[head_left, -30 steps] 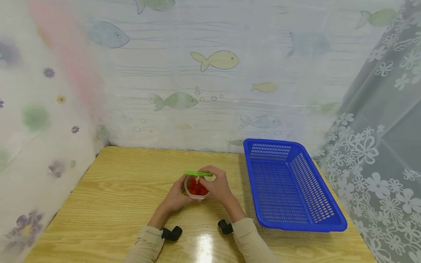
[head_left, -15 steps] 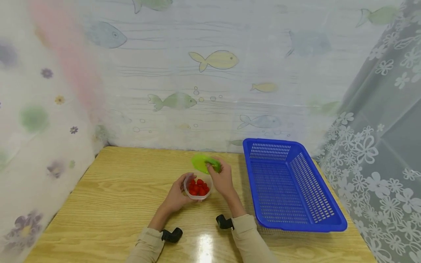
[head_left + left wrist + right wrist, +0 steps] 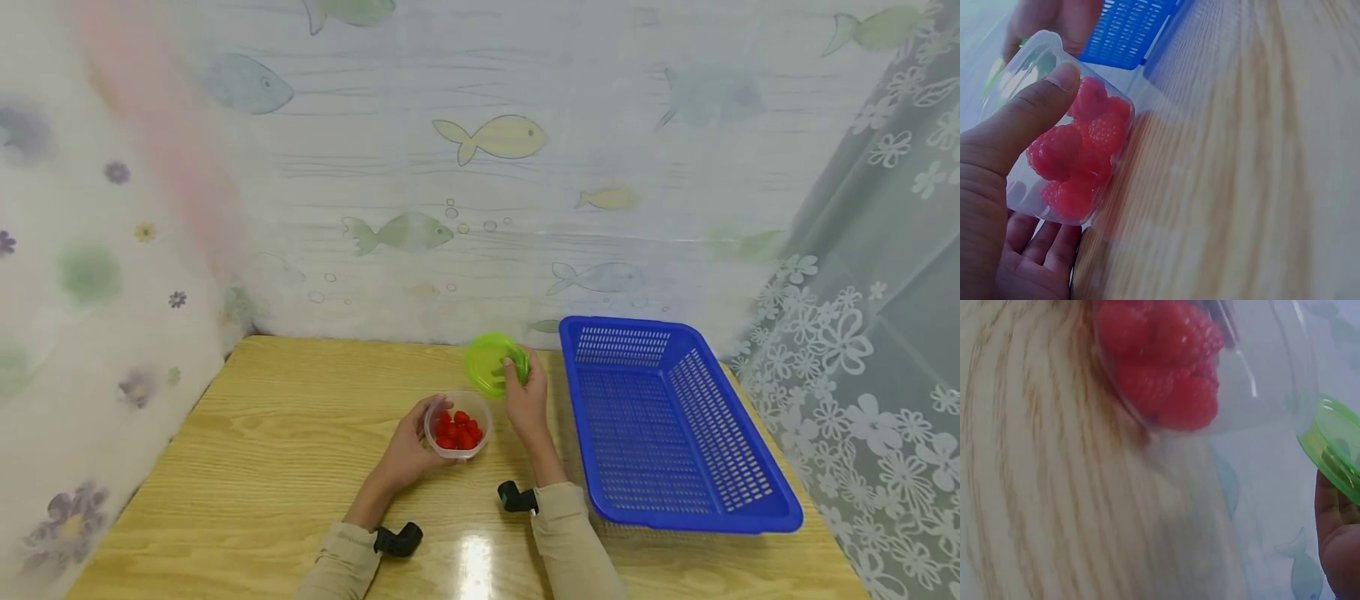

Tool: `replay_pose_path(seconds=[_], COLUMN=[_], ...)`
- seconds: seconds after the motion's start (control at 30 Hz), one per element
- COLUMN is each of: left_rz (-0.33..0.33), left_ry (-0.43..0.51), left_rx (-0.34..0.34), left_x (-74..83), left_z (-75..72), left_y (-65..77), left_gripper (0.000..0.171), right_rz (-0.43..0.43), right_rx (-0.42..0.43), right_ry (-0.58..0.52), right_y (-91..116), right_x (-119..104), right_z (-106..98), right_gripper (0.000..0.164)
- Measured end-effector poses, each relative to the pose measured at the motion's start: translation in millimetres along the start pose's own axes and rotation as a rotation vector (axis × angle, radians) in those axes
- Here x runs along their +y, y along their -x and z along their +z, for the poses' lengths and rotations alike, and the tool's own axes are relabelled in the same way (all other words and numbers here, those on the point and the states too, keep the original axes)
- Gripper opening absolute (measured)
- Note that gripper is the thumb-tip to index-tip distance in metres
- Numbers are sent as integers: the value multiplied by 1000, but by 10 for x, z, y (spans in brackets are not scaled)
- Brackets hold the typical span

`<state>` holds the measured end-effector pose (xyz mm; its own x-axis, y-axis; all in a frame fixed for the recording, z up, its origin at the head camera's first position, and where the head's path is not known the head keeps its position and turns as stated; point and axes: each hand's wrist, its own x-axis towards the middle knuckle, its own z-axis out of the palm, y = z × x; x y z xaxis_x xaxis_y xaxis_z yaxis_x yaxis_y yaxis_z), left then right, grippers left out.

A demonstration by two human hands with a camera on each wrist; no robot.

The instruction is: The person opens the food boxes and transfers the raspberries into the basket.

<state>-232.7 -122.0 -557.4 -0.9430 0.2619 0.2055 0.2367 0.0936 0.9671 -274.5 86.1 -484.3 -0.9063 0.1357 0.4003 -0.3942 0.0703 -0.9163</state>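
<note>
A clear plastic container (image 3: pixel 486 417) with several raspberries (image 3: pixel 459 432) in it stands on the table. My left hand (image 3: pixel 411 450) grips it from the left; in the left wrist view the thumb lies along its side and the other fingers curl under the far side near the base. My right hand (image 3: pixel 528 400) pinches a round, see-through green lid (image 3: pixel 486 365), thumb on top, just beyond and to the right of the container. In the right wrist view the lid (image 3: pixel 1335 447) is tilted beside the container's open rim, apart from it.
A blue perforated plastic basket (image 3: pixel 581 450) stands at the right of the wooden table (image 3: pixel 300 433). A fish-patterned curtain (image 3: pixel 360 292) hangs along the table's back edge. Black camera mounts (image 3: pixel 399 540) sit on both wrists.
The green lid was over the container a second ago. My right hand has lifted it off and carried it back and right, turning it flat side to view. The left hand keeps its hold.
</note>
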Motion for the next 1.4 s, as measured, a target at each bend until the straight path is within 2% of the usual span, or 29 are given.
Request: replay_pose_path(seconds=[0.17,0.43,0.73,0.83,0.93,1.13,1.4], left_rz=[-10,-16,0,-11,-4,1,4], left_ry=[-41,-58,-60,-58,-66,-73,-69], left_rx=[7,16,30,35,33,36,37], left_x=[9,3,-17,-11,-3,33,82], left_z=[-2,7,25,27,22,12,14], left_y=[13,16,19,25,27,34,62], left_gripper=[99,97,94,95,96,96,95], right_rz=[57,231,405,424,433,434,400], right_rx=[32,2,-183,-223,-201,-108,-88], right_ry=[53,182,289,299,294,293,382], right_y=[-72,-126,-134,-135,-138,-148,-200], right_x=[340,556,583,573,576,573,556], right_z=[-23,-63,-106,-119,-114,-65,-52], right_gripper=[15,12,46,56,60,54,52])
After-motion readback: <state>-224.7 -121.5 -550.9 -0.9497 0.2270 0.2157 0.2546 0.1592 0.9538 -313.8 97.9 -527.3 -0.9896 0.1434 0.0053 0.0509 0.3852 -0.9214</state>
